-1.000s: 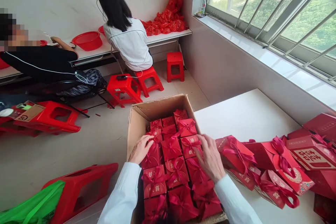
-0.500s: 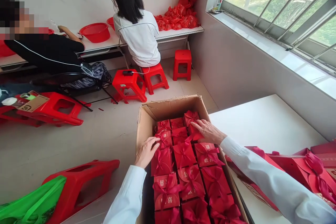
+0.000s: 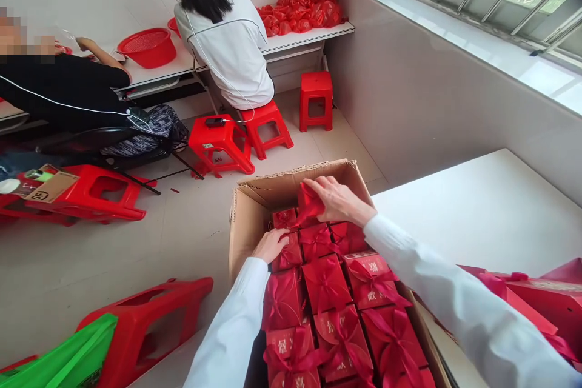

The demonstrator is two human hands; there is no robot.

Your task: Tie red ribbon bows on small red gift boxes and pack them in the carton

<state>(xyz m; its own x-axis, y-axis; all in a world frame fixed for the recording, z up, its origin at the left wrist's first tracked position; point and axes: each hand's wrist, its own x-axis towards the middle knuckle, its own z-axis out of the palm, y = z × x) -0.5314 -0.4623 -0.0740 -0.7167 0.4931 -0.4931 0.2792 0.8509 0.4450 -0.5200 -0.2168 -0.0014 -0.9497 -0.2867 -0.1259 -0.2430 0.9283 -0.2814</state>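
A cardboard carton (image 3: pixel 245 218) in front of me is packed with rows of small red gift boxes (image 3: pixel 326 282), each tied with a dark red ribbon bow. At its far end my right hand (image 3: pixel 339 199) grips one red gift box (image 3: pixel 309 197), raised above its neighbours and partly covered by my fingers. My left hand (image 3: pixel 271 245) rests with its fingers stretched over a gift box (image 3: pixel 291 254) by the carton's left wall, without gripping it. The carton's near end runs out of view.
A white table (image 3: pixel 454 200) stands to the right, with red gift bags (image 3: pixel 541 297) on it. On the left are a red stool (image 3: pixel 150 315) and a green bag (image 3: pixel 68 351). Ahead, two people sit at a bench with a red basket (image 3: pixel 148 48) and red plastic bags (image 3: pixel 304 9).
My right hand has moved left and up from the carton's right side, now lifting a gift box. My left hand stays near the left wall. The view has shifted slightly.
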